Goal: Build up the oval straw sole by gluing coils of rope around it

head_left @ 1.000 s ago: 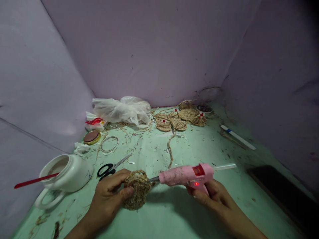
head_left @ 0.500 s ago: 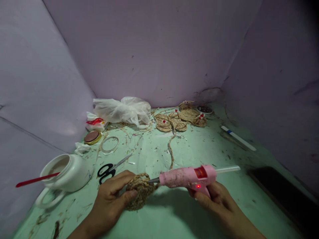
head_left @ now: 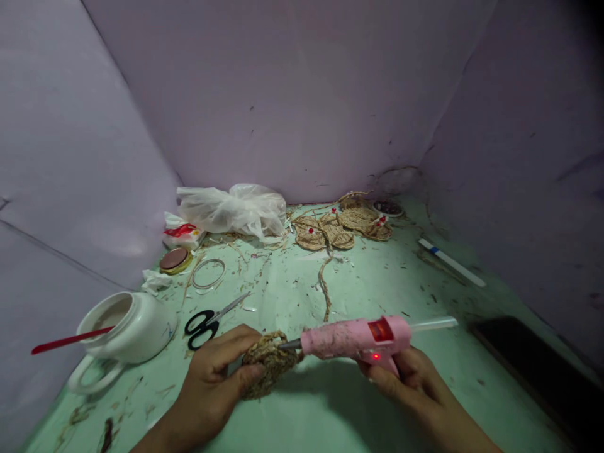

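Observation:
Between the thumb and fingers of my left hand (head_left: 214,384) is a round coil of brown braided jute (head_left: 271,368), raised over the green table at the bottom centre. My right hand (head_left: 408,384) grips the handle of a pink glue gun (head_left: 356,338), its red light lit. The gun points left and its metal nozzle meets the upper part of the coil. A clear glue stick (head_left: 434,323) sticks out of its back end. Beyond the gun, a braided jute cord (head_left: 323,283) runs up to jute pieces with red beads (head_left: 337,231).
Black-handled scissors (head_left: 212,321) lie left of centre, beside a white mug (head_left: 141,330) with a red stick in it. Farther back are a tape ring (head_left: 208,274), a round tin (head_left: 174,260) and a plastic bag (head_left: 233,211). A dark phone-like slab (head_left: 533,371) lies at right.
The jute coil has shifted slightly right and tilted in my left hand. The glue gun has dropped a little, its nozzle still at the coil.

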Tool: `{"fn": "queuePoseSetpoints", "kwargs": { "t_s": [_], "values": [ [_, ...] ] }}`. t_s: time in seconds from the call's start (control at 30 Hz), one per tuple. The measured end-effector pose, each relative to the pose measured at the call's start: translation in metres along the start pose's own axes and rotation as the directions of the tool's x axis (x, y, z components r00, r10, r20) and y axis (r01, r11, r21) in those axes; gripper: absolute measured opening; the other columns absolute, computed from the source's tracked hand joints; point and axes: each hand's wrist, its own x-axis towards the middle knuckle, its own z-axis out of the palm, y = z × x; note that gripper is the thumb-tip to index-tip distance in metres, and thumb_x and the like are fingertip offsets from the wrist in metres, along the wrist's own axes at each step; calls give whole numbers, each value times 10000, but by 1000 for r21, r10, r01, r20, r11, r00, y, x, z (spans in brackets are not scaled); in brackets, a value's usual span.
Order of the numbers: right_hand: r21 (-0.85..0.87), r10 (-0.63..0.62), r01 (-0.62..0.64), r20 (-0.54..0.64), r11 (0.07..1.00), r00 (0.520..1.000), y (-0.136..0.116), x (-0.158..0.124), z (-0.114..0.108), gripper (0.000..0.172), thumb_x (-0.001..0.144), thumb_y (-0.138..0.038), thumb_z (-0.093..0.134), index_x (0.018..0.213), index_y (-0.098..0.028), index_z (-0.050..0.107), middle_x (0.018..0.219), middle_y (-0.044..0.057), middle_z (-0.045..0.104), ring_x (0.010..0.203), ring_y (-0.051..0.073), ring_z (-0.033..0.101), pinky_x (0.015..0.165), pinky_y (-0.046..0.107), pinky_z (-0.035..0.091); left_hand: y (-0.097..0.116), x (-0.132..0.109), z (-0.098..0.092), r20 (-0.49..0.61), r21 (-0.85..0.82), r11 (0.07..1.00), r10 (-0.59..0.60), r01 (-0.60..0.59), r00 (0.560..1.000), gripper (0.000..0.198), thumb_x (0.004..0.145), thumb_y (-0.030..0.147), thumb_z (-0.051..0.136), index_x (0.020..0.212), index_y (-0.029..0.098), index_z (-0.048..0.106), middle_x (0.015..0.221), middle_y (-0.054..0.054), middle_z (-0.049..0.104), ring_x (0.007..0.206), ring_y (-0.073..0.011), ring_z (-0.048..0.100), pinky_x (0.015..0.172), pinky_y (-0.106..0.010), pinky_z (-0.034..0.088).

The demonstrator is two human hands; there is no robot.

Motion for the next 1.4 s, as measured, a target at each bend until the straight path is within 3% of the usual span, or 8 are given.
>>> {"fn": "queuePoseSetpoints", "kwargs": {
  "t_s": [0.57, 0.8, 0.97, 1.1, 1.23, 1.3, 1.4],
  "values": [
    [32, -6, 7, -24, 999, 1000, 4, 0, 0, 278, 794, -478, 625, 780, -205, 672, 654, -12, 480, 594, 134, 424, 522, 231, 381, -4, -3, 2, 21, -16, 1000, 7, -7, 1000, 124, 840, 212, 577, 875, 201, 695, 766, -10, 623, 692, -140, 578, 623, -212, 415],
    [-49, 4, -6, -35, 999, 999, 3, -2, 0, 309, 785, -489, 623, 688, -195, 625, 616, -20, 442, 564, 131, 402, 499, 237, 357, -1, -1, 6, 46, -1, 1000, 9, -9, 999, 155, 861, 215, 548, 874, 177, 698, 767, -29, 618, 708, -154, 585, 630, -235, 419],
    [-94, -2, 2, -4, 996, 1000, 2, -3, -2, 312, 808, -501, 589, 793, -199, 664, 665, 4, 508, 614, 158, 458, 547, 263, 398, 1, 0, 8, 66, 21, 999, 32, -34, 997, 194, 867, 202, 520, 924, 183, 705, 777, -33, 627, 714, -152, 587, 628, -232, 422],
    [-84, -19, 20, 4, 996, 1000, 1, -1, -5, 324, 799, -496, 606, 729, -185, 661, 617, -10, 475, 561, 133, 421, 497, 238, 358, 4, 1, 7, 46, 11, 1000, 16, -17, 999, 168, 843, 199, 542, 868, 167, 705, 754, -37, 632, 700, -156, 592, 627, -231, 427],
    [-18, -32, 32, -10, 999, 999, -3, 3, -5, 312, 800, -491, 614, 794, -187, 686, 668, 15, 573, 610, 152, 502, 545, 244, 397, 3, -1, 3, -18, -51, 998, -30, 29, 999, 138, 802, 245, 597, 776, 164, 706, 710, -28, 625, 659, -155, 580, 605, -222, 431],
    [48, -14, 16, -45, 999, 999, -7, 5, -4, 356, 791, -523, 613, 817, -178, 697, 633, 10, 566, 573, 137, 487, 528, 239, 390, -1, -3, 2, -59, -113, 988, -109, 102, 992, 119, 755, 270, 653, 764, 170, 716, 701, -21, 639, 646, -154, 582, 590, -213, 438],
    [124, 39, -10, -235, 992, 971, -10, 11, -7, 414, 741, -581, 626, 758, -169, 662, 500, -32, 468, 439, 95, 370, 412, 215, 300, -10, -8, 2, -57, -280, 921, -299, 272, 953, 217, 651, 321, 748, 793, 161, 716, 704, -24, 667, 645, -169, 604, 577, -216, 461]
  ]
}}
